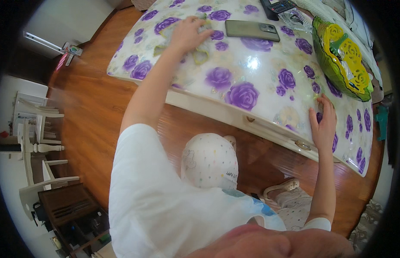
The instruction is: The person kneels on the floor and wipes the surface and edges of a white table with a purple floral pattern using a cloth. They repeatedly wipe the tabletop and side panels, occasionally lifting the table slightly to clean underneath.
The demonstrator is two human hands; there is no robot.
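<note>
My left hand (188,34) lies palm down on a thin cloth with yellow-green edging (201,56), pressing it against the tabletop. Blur and the fingers hide part of the cloth. The white table (271,87) is printed with purple roses and has a glossy surface. On its near right side rests my right hand (324,124), fingers spread and holding nothing, close to the front edge. A smartphone (251,30) lies back up to the right of my left hand.
A green leaf-shaped basket (330,69) with a yellow openwork insert (348,51) stands at the right. Behind the phone are a remote control (283,5) and a clear glass dish (295,20). Drawer handles (302,145) line the table front. White chairs (49,174) stand far left.
</note>
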